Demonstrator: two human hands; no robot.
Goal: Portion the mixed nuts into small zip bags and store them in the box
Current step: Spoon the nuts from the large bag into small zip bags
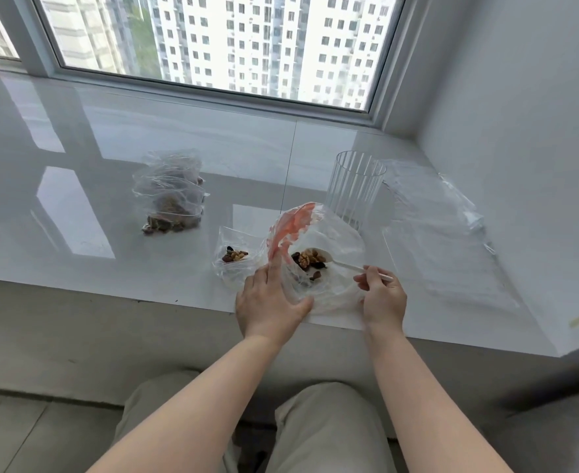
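Your left hand (270, 302) grips the crinkled, red-printed bag of mixed nuts (318, 264) at the glossy white sill's (110, 186) edge, while your right hand (381, 297) pinches a white plastic spoon (335, 262) heaped with walnuts inside it. A small, partly filled zip bag (235, 257) lies just left, filled bags (170, 196) farther left. A ribbed clear glass (352, 189) stands just behind, with flat empty zip bags (441, 227) to its right.

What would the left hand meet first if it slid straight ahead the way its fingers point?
Probably the red-edged rim of the large nut bag that the left hand already holds; depth is unclear from this single view.
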